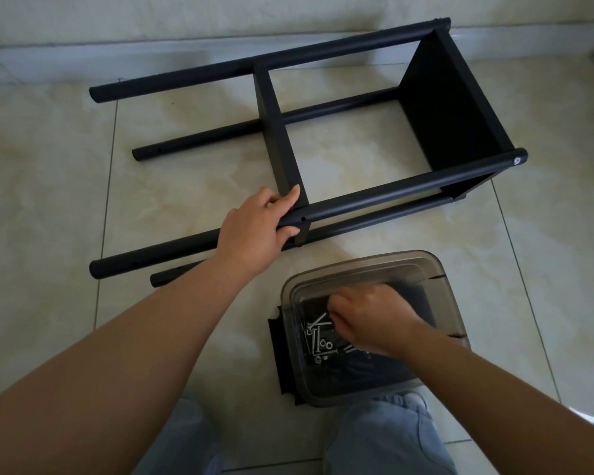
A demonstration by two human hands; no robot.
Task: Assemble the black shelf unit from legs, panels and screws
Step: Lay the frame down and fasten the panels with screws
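Note:
The black shelf unit point(453, 108) lies on its side on the tiled floor, with several round legs joined by two panels. My left hand point(258, 228) grips the near upper leg point(391, 190) where the middle panel point(282, 138) meets it, beside a screw hole. My right hand point(367, 317) reaches into a clear plastic bin point(422, 265), fingers curled down over a pile of silver screws point(318, 337). Whether it holds a screw is hidden. A silver screw head point(516, 160) shows at the leg's far end.
A loose black panel point(278, 354) lies flat under the bin, close to my knees point(384, 437). A wall and its baseboard point(186, 49) run behind the unit. Bare floor tiles point(48, 200) spread to the left and right.

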